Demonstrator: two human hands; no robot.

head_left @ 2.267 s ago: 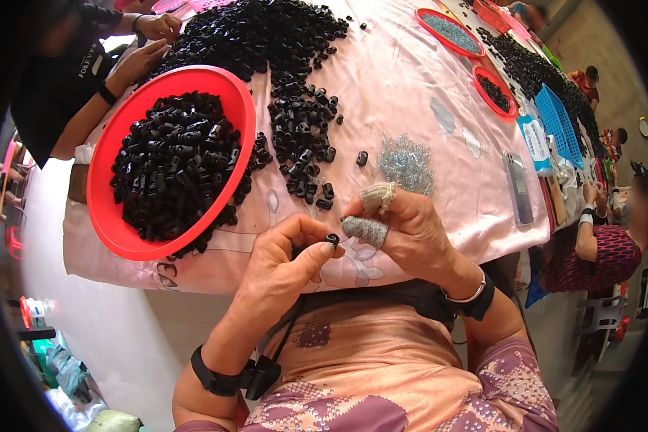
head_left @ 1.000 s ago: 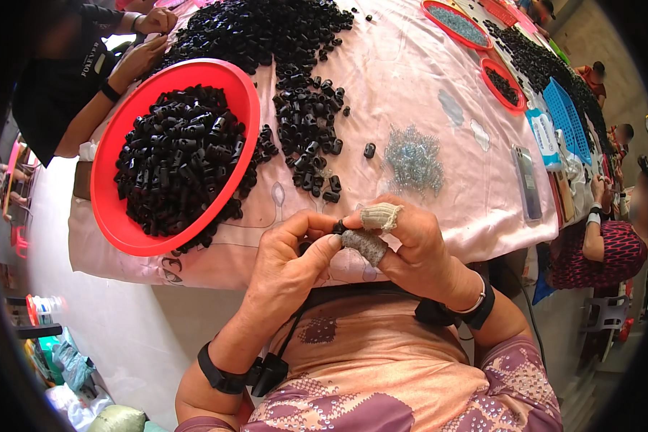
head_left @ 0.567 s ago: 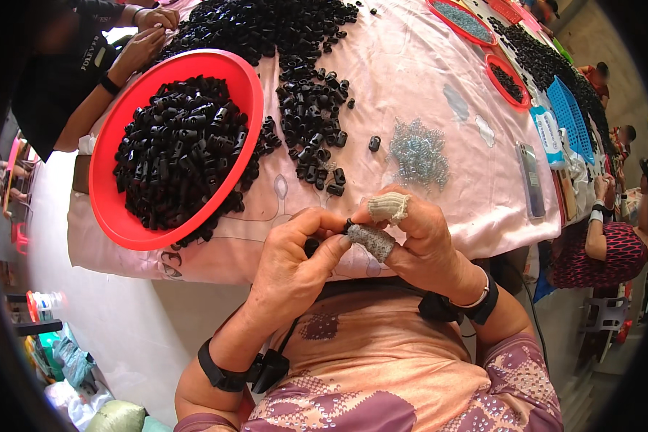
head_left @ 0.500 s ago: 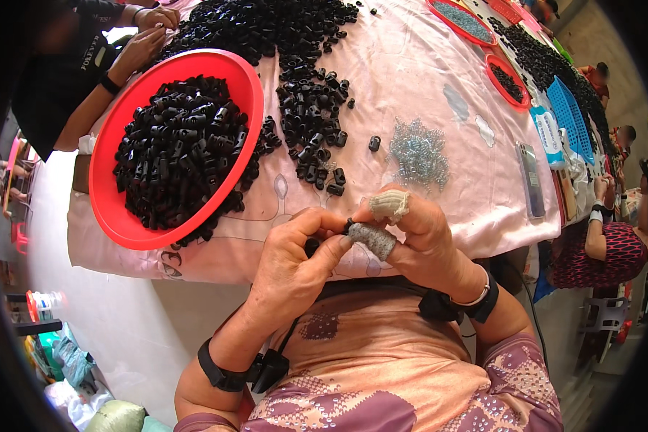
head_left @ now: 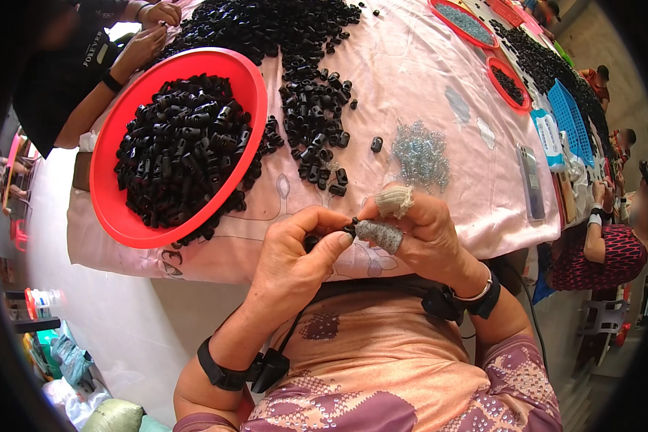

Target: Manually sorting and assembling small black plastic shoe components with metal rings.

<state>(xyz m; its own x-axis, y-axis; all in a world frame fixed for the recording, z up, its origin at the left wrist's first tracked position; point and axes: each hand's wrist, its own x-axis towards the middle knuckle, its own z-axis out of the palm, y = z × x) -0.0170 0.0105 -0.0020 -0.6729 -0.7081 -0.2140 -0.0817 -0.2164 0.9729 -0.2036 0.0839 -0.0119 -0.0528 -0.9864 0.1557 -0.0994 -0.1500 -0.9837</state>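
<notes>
My left hand (head_left: 284,252) and my right hand (head_left: 432,234) meet above the table's near edge. Between their fingertips is a small black cord lock (head_left: 351,229), mostly covered by the fingers. Another black piece (head_left: 311,243) sits in the curl of my left fingers. Knitted finger covers, one grey (head_left: 380,235) and one cream (head_left: 394,201), are on my right thumb and forefinger. Beyond my right hand lies a heap of small metal springs (head_left: 420,156), with one loose black barrel piece (head_left: 376,145) beside it. Whether a spring is in my fingers is hidden.
A red basin (head_left: 261,108) full of black barrel pieces stands at left. More pieces pile (head_left: 313,108) beyond it on the pink cloth (head_left: 389,57). At right lie a phone (head_left: 530,181), a blue basket (head_left: 570,122) and red trays. Another person's hands (head_left: 147,45) work at far left.
My pinched fingertips have shifted slightly, and the right thumb has turned a little, showing more of the black piece. Both hands stay together in nearly the same place.
</notes>
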